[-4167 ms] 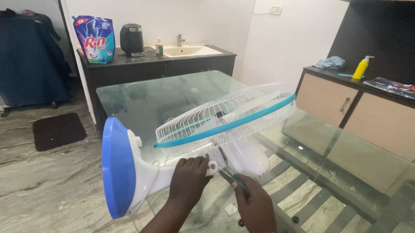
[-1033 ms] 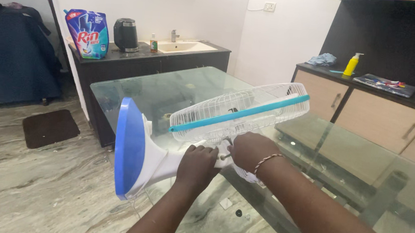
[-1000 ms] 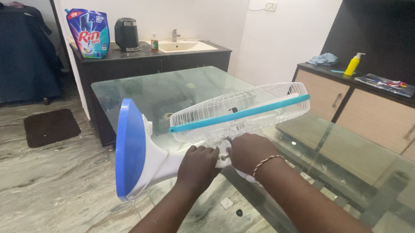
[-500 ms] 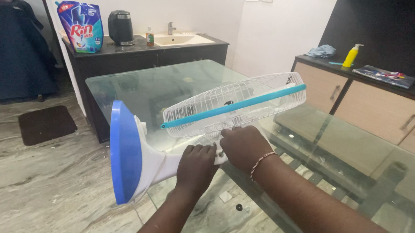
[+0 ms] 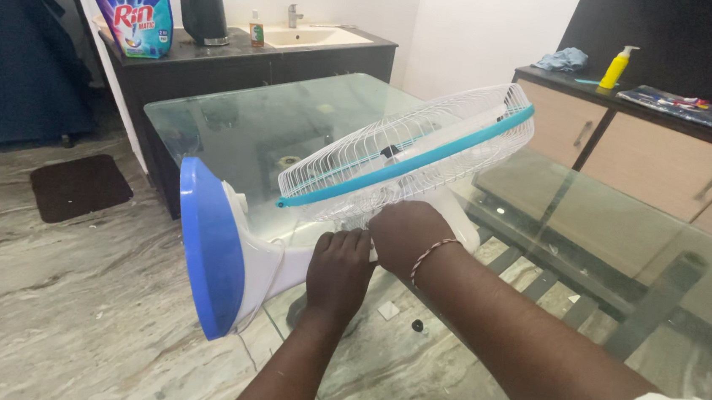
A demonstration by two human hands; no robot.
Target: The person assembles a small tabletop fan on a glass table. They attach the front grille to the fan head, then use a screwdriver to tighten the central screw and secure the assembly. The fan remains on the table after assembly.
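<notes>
The table fan (image 5: 357,192) lies tipped on the near edge of the glass table (image 5: 234,131), cage still assembled, left hand (image 5: 339,271) gripping its neck, right hand (image 5: 404,233) closed over the joint.

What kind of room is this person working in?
Probably a home kitchen or dining area: a glass-topped table, a dark counter with a white sink and tap, and a black electric kettle beside a blue detergent pouch.

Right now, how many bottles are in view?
2: a small bottle by the sink on the dark counter, and a yellow pump bottle on the right cabinet. Others may be hidden.
</notes>
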